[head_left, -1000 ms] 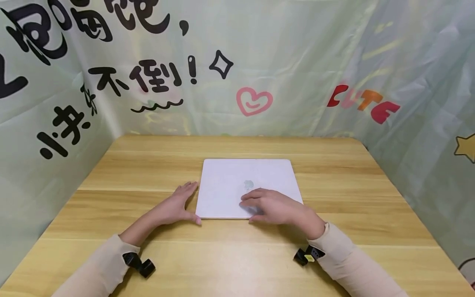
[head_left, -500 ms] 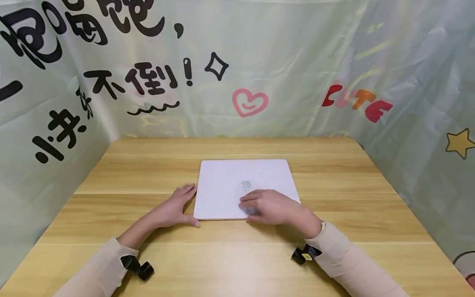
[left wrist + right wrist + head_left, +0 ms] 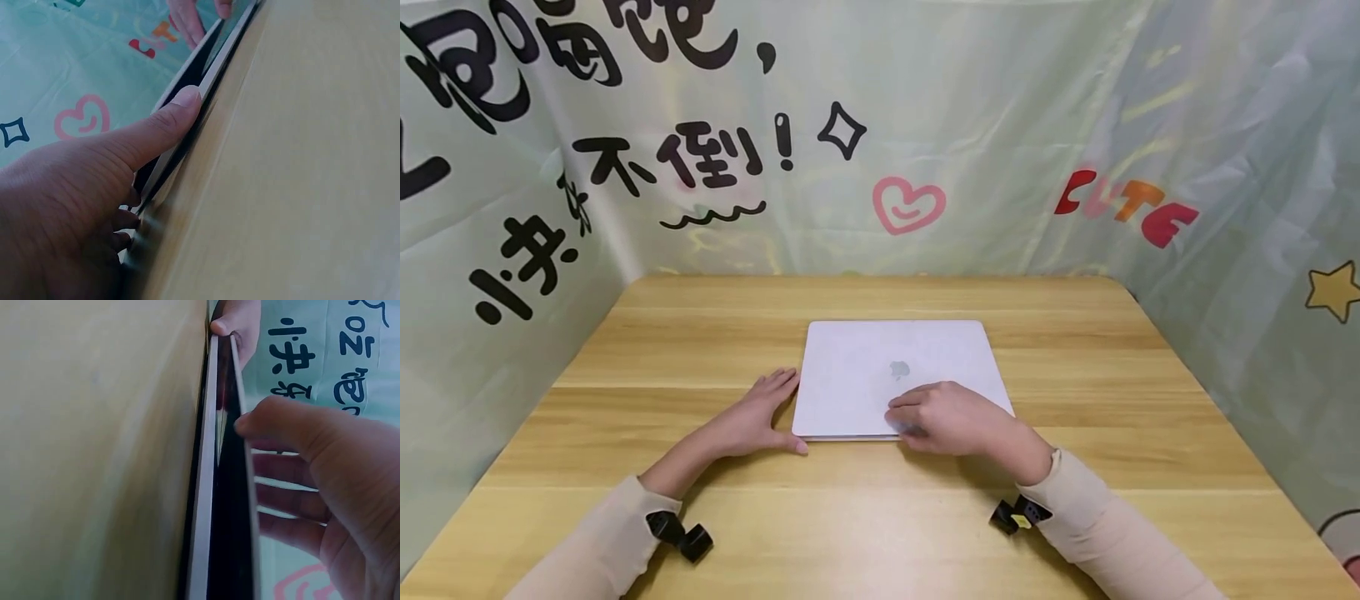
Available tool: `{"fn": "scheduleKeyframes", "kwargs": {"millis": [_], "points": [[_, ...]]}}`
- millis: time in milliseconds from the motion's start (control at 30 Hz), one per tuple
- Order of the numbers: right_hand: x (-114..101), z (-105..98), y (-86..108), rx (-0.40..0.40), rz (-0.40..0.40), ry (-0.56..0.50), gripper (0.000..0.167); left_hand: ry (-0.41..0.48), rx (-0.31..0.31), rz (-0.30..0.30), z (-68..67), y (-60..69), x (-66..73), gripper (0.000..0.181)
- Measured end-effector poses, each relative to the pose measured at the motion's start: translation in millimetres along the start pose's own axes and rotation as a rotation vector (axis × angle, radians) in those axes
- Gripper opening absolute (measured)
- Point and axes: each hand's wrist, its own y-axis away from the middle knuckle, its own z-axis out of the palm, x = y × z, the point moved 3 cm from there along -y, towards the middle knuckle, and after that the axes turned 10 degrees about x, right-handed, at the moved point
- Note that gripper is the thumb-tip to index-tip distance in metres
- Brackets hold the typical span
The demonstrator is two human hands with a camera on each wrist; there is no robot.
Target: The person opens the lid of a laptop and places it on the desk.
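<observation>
On a table (image 3: 880, 517), laptop (image 3: 842, 371) ajar, right grip (image 3: 953, 421) pinching lid (image 3: 232, 531), left grip (image 3: 752, 423) wide alongside

On my feed the laptop (image 3: 842, 383), between the table's far and near edges, wears a pale silver-white lid (image 3: 895, 337) with a grey apple mark (image 3: 898, 369); inside, the lid shows black above a silver base (image 3: 203, 487). The table (image 3: 880, 533) is yellow-brown wood, darker grain streaking parallel to its far edge. Behind that edge I see pale green cloth (image 3: 1000, 100) printed with black characters (image 3: 696, 157) and a pink heart (image 3: 908, 212). Above the far right corner, letters (image 3: 1137, 198) run red, pink, orange, red; beyond the right edge, a yellow star (image 3: 1333, 292) is dark-outlined. Both sleeves (image 3: 598, 537) are beige, the wrist cameras (image 3: 695, 543) black, the right with a yellow patch (image 3: 1022, 521).
</observation>
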Motion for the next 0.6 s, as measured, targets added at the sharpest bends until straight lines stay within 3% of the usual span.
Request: {"fn": "scheduleKeyframes", "kwargs": {"millis": [367,600], "points": [[-2.2,-9.9,0.1,0.172,-0.113,0.117,0.003,-0.005,0.019,0.012,1.9,-2.0,-1.9,0.122],[-1.6,-19.4,0.0,0.301,-0.139,0.216,0.002,0.046,0.065,0.036,-1.3,-4.3,-0.4,0.119]]}}
